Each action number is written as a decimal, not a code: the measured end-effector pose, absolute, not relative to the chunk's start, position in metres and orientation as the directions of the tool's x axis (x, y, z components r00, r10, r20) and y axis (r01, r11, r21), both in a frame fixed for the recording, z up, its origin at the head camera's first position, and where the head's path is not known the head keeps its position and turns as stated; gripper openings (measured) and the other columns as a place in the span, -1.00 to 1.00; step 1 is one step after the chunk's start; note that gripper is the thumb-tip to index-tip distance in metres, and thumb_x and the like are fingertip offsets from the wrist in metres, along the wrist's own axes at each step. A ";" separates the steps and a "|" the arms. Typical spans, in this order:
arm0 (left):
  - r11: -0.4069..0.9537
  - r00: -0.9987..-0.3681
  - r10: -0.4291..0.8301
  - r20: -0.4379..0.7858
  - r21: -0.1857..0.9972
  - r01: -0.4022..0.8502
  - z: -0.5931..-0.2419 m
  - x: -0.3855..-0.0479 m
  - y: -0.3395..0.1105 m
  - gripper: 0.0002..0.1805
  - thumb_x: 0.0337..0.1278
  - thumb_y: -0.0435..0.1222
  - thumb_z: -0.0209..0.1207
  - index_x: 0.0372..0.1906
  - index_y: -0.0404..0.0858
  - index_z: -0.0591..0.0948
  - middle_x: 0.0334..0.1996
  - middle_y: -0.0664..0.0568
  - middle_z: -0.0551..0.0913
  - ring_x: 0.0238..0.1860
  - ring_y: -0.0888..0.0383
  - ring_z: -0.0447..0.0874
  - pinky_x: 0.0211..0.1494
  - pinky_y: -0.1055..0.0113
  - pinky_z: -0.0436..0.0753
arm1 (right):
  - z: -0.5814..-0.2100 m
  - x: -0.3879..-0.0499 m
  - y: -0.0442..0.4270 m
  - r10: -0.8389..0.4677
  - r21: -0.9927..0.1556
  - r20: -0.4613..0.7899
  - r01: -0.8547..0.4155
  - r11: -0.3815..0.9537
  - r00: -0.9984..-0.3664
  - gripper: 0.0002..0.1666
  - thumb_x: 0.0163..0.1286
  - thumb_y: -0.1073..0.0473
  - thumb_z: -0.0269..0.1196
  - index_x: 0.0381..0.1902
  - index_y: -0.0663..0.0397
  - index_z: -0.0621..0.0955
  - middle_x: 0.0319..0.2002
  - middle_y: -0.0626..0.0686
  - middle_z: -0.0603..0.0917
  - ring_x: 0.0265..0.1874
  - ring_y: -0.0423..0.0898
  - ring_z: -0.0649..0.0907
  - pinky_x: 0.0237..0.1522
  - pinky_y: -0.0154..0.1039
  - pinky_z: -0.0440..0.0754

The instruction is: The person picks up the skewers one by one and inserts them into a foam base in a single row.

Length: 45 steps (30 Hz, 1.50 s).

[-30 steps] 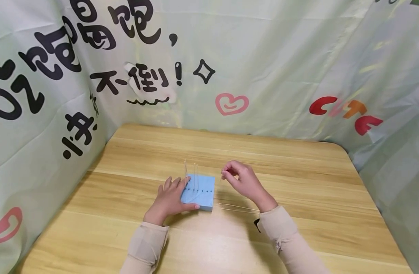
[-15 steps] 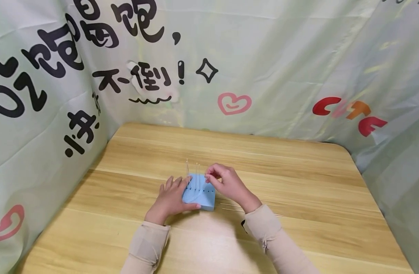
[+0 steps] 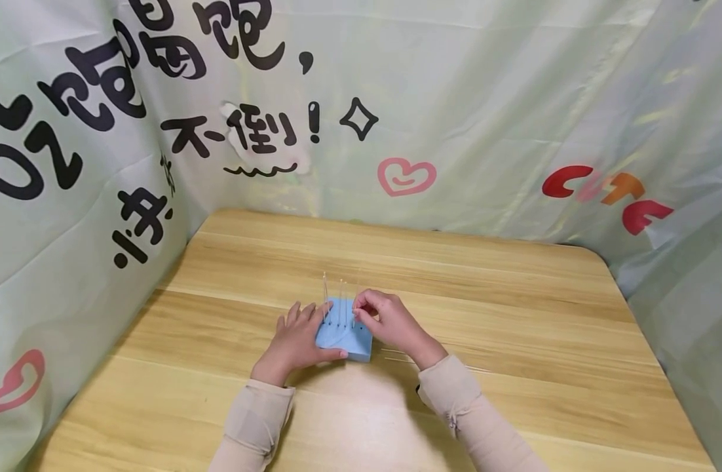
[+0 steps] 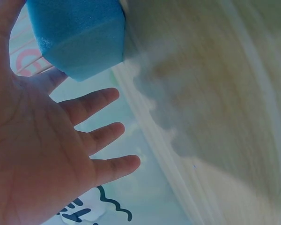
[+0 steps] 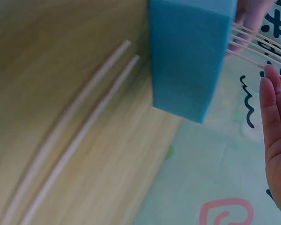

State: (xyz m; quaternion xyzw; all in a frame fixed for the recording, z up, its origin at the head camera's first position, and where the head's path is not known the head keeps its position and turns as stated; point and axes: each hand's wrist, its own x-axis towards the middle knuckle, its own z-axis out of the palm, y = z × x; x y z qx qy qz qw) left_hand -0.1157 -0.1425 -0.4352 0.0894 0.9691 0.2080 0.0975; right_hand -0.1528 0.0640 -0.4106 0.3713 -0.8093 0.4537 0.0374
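"Blue foam block (image 3: 350, 339), on the table (image 3: 514, 413), well in from the back edge, somewhat nearer the left edge than the right. How do the hands lie?"

"Left hand (image 3: 297, 342): thumb at the near side, forefinger at the far left corner, block held between them. Other three fingers straight, fanned, holding nothing."

"Reason?"

"Steadying, I judge; so light a block could skid. Right hand (image 3: 392, 321): thumb and forefinger tips together on a thin stick (image 3: 353, 322), roughly upright at the row of holes (image 3: 361, 328). Cannot tell whether its foot is in one."

"Company for it?"

"Several upright sticks (image 3: 340, 301) in that row, toward the table's left edge. Two loose sticks (image 5: 93, 117) lie flat, side by side, just beyond the block's right side; handy to the right hand, probably why."

"Materials?"

"Block matte, fine-grained, flat-faced, crisp at the corners. Sticks pale, slim, perhaps bamboo. Table smooth, wood-grained, back corners rounded. Sleeves (image 3: 257, 410) beige, gathered near the wrists."

"Past the back edge?"

"Pale printed cloth (image 3: 485, 131), softly creased, hanging around the back and sides."
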 end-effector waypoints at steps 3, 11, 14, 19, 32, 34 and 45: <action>0.898 -0.965 0.214 -0.152 0.420 0.133 -0.435 -0.116 -0.142 0.13 -0.27 0.32 0.30 0.45 -0.08 0.18 0.35 -0.24 0.25 0.39 -0.34 -0.04 0.29 -0.38 -0.02 | -0.415 -0.153 0.064 -0.582 -0.702 0.375 -0.631 0.331 -0.722 -0.91 0.31 0.37 0.20 -0.39 0.15 0.53 -0.46 -0.02 0.60 -0.44 -0.24 0.58 -0.33 -0.41 0.61; 0.897 -0.964 0.215 -0.153 0.421 0.133 -0.436 -0.117 -0.143 0.12 -0.26 0.31 0.30 0.45 -0.09 0.18 0.35 -0.25 0.25 0.39 -0.34 -0.04 0.29 -0.37 -0.02 | -0.423 -0.153 0.063 -0.589 -0.688 0.360 -0.632 0.356 -0.723 -0.91 0.31 0.36 0.21 -0.39 0.14 0.53 -0.47 -0.06 0.57 -0.45 -0.26 0.56 -0.37 -0.41 0.59; 0.899 -0.965 0.214 -0.154 0.417 0.132 -0.436 -0.117 -0.143 0.12 -0.26 0.31 0.30 0.45 -0.08 0.18 0.35 -0.25 0.25 0.39 -0.33 -0.04 0.29 -0.36 -0.01 | -0.422 -0.153 0.063 -0.585 -0.697 0.351 -0.621 0.358 -0.731 -0.93 0.30 0.36 0.22 -0.39 0.15 0.55 -0.46 -0.07 0.57 -0.44 -0.26 0.56 -0.34 -0.41 0.60; 0.900 -0.964 0.216 -0.154 0.414 0.136 -0.436 -0.116 -0.142 0.12 -0.27 0.32 0.30 0.45 -0.08 0.18 0.34 -0.24 0.26 0.39 -0.33 -0.03 0.29 -0.36 -0.01 | -0.421 -0.153 0.065 -0.578 -0.708 0.331 -0.602 0.370 -0.745 -0.95 0.29 0.34 0.24 -0.39 0.17 0.58 -0.45 -0.07 0.59 -0.44 -0.25 0.56 -0.33 -0.40 0.61; 0.899 -0.966 0.211 -0.148 0.417 0.132 -0.437 -0.116 -0.143 0.13 -0.28 0.32 0.30 0.45 -0.08 0.17 0.35 -0.25 0.25 0.40 -0.33 -0.05 0.31 -0.35 -0.03 | -0.419 -0.155 0.094 -0.549 -0.701 0.283 -0.560 0.440 -0.786 -0.96 0.30 0.32 0.23 -0.35 0.19 0.63 -0.41 -0.03 0.65 -0.42 -0.25 0.59 -0.30 -0.37 0.62; 0.901 -0.966 0.210 -0.151 0.415 0.131 -0.437 -0.116 -0.143 0.14 -0.28 0.32 0.31 0.46 -0.08 0.17 0.35 -0.25 0.25 0.40 -0.33 -0.06 0.31 -0.35 -0.04 | -0.419 -0.155 0.102 -0.542 -0.704 0.270 -0.547 0.453 -0.796 -0.96 0.30 0.32 0.23 -0.34 0.20 0.63 -0.41 -0.03 0.65 -0.42 -0.25 0.59 -0.30 -0.37 0.62; 0.901 -0.963 0.216 -0.160 0.412 0.134 -0.438 -0.116 -0.143 0.15 -0.29 0.32 0.31 0.46 -0.09 0.15 0.37 -0.24 0.23 0.41 -0.33 -0.08 0.31 -0.35 -0.05 | -0.424 -0.151 0.140 -0.500 -0.691 0.202 -0.484 0.536 -0.842 -0.92 0.31 0.26 0.25 -0.34 0.18 0.62 -0.42 -0.10 0.63 -0.43 -0.26 0.57 -0.31 -0.35 0.61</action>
